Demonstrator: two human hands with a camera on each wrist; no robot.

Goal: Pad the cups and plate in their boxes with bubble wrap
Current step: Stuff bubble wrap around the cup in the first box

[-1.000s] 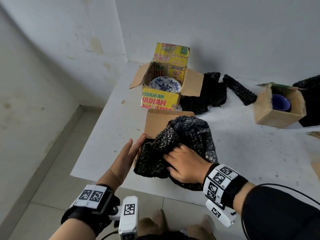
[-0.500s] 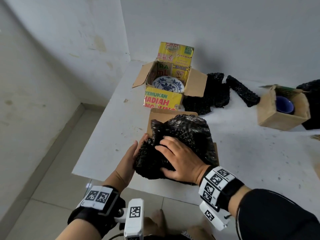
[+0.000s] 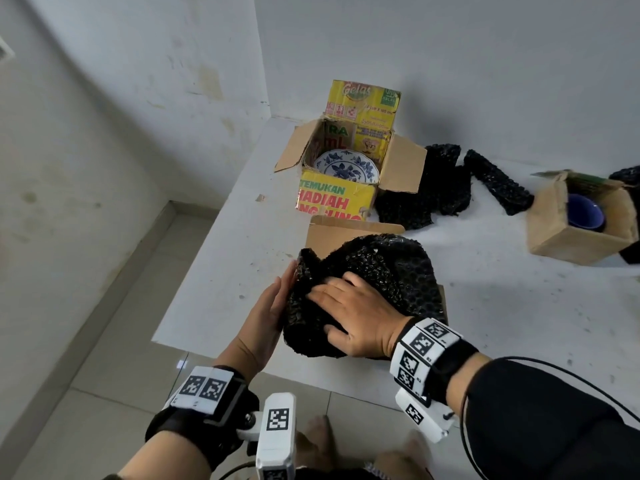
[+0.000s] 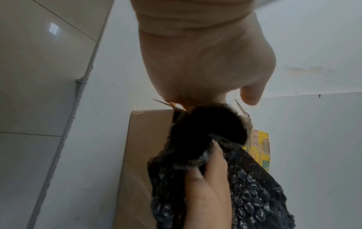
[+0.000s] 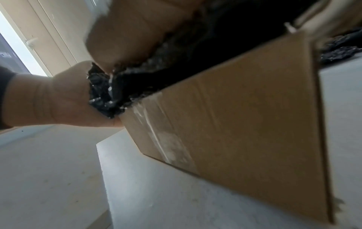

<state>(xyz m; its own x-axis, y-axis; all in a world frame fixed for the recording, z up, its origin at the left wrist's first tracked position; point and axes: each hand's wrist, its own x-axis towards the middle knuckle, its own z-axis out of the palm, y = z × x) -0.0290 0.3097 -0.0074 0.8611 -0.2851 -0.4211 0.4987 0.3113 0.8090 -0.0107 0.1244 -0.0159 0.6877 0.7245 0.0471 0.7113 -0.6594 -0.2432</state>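
Nearest the bench [image 3: 221, 271] edge: a plain brown box [image 3: 329, 233], heaped over with a wad of black bubble wrap [image 3: 377, 271] that bulges well above the rim. Right hand [image 3: 360, 320] spread flat on top of the wad, fingers straight, pressing down. Left hand [image 3: 266, 306] also flat and released, palm against the wad's left side, grasping nothing. What lies under the wrap: hidden, cannot tell.

Judged as the tucking-in step. Best done by pushing down from the top while walling in the left side, so the wrap sinks inside the box rather than spilling over the near edge. Worth working the loose left corner in first, then easing pressure slowly, since springy wrap tends to rise again.

Wad lying roughly from near-left to far-right, long axis running along the box; its raised tip pointing toward the yellow box [image 3: 332, 202].

Behind: blue-patterned plate [image 3: 346, 168] flat in that yellow box, no padding on it. Far right: blue cup [image 3: 585, 213] in a small brown box [image 3: 568, 237]. More black wrap [image 3: 433, 192] between the two.
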